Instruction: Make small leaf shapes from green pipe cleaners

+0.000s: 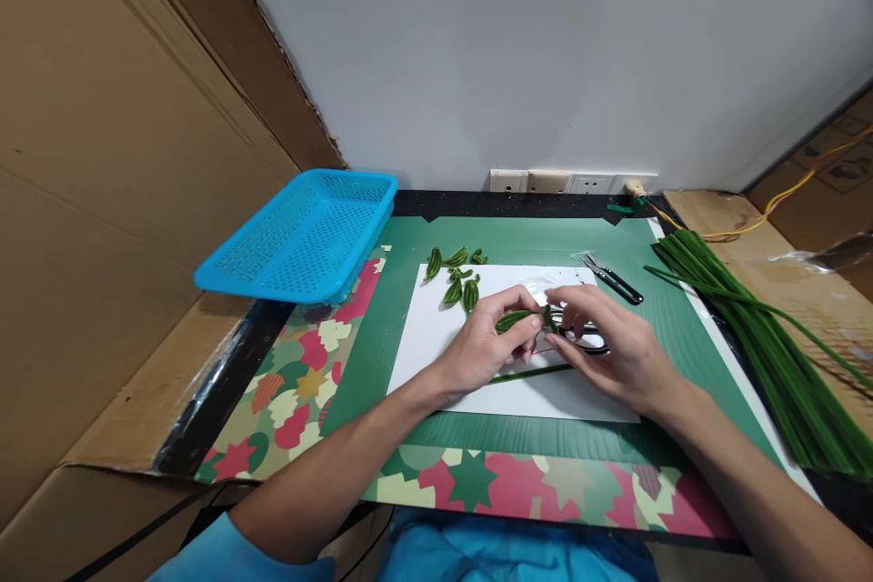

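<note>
My left hand [487, 341] and my right hand [604, 346] meet over a white sheet [436, 327] on the green mat [518, 241]. Between their fingertips they pinch a green pipe cleaner [515, 320] bent into a leaf-shaped loop. Its straight tail [528, 374] runs along the sheet under the hands. Several finished green leaf loops [454, 277] lie at the sheet's far left corner. A dark tool [590, 347] lies partly hidden under my right hand.
A blue perforated basket [304, 236] sits at the left, over the desk edge. Black snips [614, 280] lie at the far right of the mat. A thick bundle of green pipe cleaners [770, 346] lies on the right. Cardboard walls stand at left; wall sockets [573, 182] and yellow cables [743, 227] behind.
</note>
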Tool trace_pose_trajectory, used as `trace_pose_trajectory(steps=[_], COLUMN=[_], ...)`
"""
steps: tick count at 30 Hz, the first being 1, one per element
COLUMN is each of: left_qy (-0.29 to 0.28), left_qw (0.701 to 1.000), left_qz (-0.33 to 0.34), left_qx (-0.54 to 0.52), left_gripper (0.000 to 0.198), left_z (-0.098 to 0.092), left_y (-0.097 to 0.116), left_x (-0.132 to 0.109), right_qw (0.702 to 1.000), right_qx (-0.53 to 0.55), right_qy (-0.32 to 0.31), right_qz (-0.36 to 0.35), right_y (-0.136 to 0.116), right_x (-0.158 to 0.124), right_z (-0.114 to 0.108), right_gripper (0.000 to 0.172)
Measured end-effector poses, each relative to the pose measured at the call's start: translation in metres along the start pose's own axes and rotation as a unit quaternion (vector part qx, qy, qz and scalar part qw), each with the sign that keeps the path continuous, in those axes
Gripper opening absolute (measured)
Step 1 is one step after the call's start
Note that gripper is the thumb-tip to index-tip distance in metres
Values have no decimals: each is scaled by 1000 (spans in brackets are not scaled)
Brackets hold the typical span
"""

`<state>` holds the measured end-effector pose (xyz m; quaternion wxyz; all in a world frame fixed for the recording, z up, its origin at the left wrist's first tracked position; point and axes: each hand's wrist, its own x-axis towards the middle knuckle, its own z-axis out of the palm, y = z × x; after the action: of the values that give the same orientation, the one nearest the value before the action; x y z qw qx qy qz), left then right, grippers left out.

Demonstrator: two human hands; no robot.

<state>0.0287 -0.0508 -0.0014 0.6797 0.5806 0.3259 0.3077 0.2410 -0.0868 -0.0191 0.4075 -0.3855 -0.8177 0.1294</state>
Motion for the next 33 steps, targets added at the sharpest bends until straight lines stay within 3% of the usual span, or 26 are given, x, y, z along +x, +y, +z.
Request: trace_pose_trajectory(steps=[3,7,15,18,21,25,27,29,31,33], left_qy=[-31,-58,-78,-56,-26,10,30,48,40,14], left_qw=[999,996,991,998,995,967,945,901,816,725], left_qz=[-33,-43,-60,-30,48,138,187,280,403,468], left_qx=[-19,-47,-85,-28,87,213,267,327,413,506], left_gripper=[28,27,30,29,24,17,12,8,11,15], left_z=[-4,-6,1,1,1,1,1,-1,-6,-10], left_y=[0,3,8,7,7,4,0,-5,-8,-9], left_x=[1,0,-2,-1,-1,-3,-4,-3,0,2], right_qw=[992,973,975,981,988,998,988,948,881,806], right_qx=[-96,-188,-174,-148,-100,25,119,250,389,493], right_qy=[-26,-22,-14,15,36,62,61,48,27,-7], right_qz=[-82,-131,-138,-126,-111,-19,83,190,269,327], right_y=[6,7,5,5,3,-5,-10,-13,-15,-15], right_x=[1,4,2,1,0,0,2,5,8,10], right_z=[-3,-4,1,2,4,9,12,14,15,15], right_gripper=[29,17,17,15,15,15,19,25,31,38])
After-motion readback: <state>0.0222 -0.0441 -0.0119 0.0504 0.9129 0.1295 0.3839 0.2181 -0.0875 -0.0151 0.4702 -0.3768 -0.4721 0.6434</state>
